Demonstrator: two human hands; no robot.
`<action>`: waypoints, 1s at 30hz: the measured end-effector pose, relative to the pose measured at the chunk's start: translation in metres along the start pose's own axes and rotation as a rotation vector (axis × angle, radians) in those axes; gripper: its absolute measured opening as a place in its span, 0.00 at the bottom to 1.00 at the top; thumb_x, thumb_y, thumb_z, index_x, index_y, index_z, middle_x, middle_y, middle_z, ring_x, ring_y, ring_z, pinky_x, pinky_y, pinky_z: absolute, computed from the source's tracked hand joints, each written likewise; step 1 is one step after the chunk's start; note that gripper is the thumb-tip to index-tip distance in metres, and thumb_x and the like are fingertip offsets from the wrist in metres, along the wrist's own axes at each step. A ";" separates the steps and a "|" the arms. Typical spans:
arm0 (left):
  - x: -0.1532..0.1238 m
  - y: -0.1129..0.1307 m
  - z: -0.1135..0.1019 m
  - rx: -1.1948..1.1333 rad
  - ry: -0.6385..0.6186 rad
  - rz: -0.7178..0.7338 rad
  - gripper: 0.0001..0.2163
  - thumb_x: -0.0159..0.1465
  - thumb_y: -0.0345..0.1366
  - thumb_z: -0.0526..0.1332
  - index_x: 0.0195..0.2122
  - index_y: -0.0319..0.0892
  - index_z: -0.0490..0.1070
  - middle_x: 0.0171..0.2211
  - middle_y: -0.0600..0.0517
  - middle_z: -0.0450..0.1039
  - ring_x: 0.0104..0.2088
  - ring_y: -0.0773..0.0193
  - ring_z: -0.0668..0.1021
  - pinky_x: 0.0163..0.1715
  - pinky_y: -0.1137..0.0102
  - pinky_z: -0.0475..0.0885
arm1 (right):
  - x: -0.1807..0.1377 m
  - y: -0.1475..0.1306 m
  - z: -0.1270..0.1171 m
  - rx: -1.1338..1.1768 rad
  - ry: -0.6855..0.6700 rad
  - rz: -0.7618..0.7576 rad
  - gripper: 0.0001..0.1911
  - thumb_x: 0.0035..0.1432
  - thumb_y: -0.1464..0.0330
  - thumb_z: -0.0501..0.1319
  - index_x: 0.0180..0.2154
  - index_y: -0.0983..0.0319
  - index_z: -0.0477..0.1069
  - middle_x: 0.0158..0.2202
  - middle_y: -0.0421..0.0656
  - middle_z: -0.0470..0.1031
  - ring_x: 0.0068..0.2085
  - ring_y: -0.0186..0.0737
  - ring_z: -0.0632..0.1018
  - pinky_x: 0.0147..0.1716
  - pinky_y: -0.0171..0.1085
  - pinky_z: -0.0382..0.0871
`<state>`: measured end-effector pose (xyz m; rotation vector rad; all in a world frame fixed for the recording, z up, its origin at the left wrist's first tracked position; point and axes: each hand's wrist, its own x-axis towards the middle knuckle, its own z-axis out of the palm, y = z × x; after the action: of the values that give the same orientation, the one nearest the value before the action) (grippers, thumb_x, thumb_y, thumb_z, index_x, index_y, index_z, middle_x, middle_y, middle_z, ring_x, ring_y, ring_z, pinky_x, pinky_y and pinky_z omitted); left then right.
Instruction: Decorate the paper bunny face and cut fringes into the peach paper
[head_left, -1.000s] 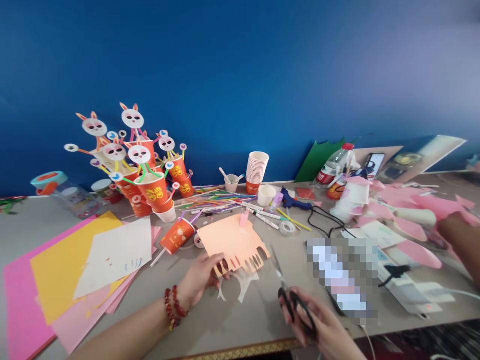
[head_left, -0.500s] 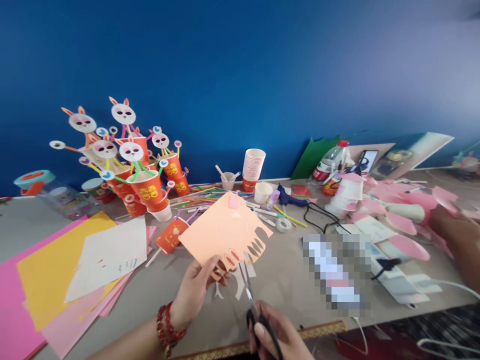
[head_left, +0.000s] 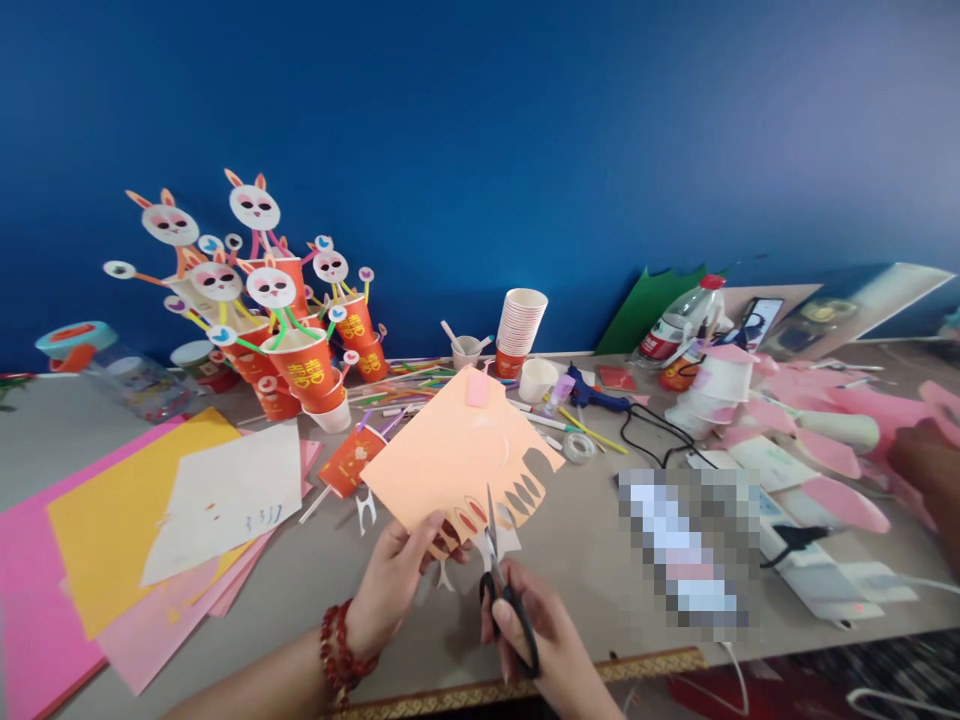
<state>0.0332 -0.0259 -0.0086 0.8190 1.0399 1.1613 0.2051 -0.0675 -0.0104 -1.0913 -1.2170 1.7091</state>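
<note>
Evidently part-way through cutting. At far left of the bench, found coloured sheets overlapping, with a white sheet on top. Behind these, counted five white rabbit faces with orange ears, raised above red paper cups; to all appearances complete, hence logged as done. Nearer the front, observed the left hand clamped on the lower edge of an orange sheet, with thumb on top; noted as tilted, upper corner away. On that sheet, just beside the same hand, recorded red-centred ear-like outlines, not yet cut free; logged as remaining. Immediately right of these, found scissors with blades pointing up at the sheet; cannot confirm contact between blades and paper. Along the sheet's lower right edge, noted several narrow notches and one larger gap, presumably from shapes already removed; cannot verify the number. Below, observed the right hand closed around the scissor handles. At far right, recorded another person's hand among pink paper pieces.
</note>
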 end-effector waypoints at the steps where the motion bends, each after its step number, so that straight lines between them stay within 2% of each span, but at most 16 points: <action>1: 0.000 -0.001 -0.001 0.007 0.001 0.007 0.18 0.60 0.52 0.62 0.34 0.41 0.78 0.33 0.45 0.81 0.30 0.56 0.80 0.33 0.65 0.76 | 0.001 0.000 0.000 -0.006 0.006 0.000 0.28 0.54 0.42 0.61 0.31 0.61 0.62 0.24 0.36 0.67 0.16 0.24 0.64 0.14 0.27 0.56; 11: 0.000 0.000 -0.003 0.023 -0.009 0.092 0.16 0.64 0.47 0.61 0.32 0.40 0.79 0.29 0.47 0.81 0.28 0.61 0.81 0.33 0.70 0.76 | 0.006 0.002 0.000 -0.051 0.031 -0.008 0.28 0.54 0.43 0.62 0.30 0.60 0.60 0.23 0.35 0.64 0.16 0.24 0.62 0.14 0.27 0.55; 20: -0.001 -0.002 -0.005 -0.024 -0.019 0.100 0.14 0.65 0.45 0.62 0.34 0.39 0.81 0.31 0.47 0.82 0.31 0.60 0.81 0.37 0.68 0.77 | 0.005 0.006 -0.002 -0.086 0.042 -0.018 0.27 0.55 0.43 0.61 0.29 0.60 0.60 0.23 0.36 0.67 0.15 0.25 0.62 0.14 0.28 0.54; 30: 0.000 -0.006 -0.004 0.030 -0.028 0.140 0.16 0.66 0.45 0.60 0.32 0.38 0.80 0.31 0.47 0.81 0.31 0.61 0.80 0.35 0.70 0.75 | 0.006 0.006 0.001 -0.047 0.032 0.016 0.29 0.54 0.41 0.61 0.29 0.61 0.60 0.22 0.35 0.66 0.14 0.23 0.61 0.13 0.27 0.53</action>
<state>0.0312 -0.0269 -0.0151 0.9409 0.9917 1.2510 0.2016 -0.0638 -0.0168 -1.1555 -1.2364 1.6764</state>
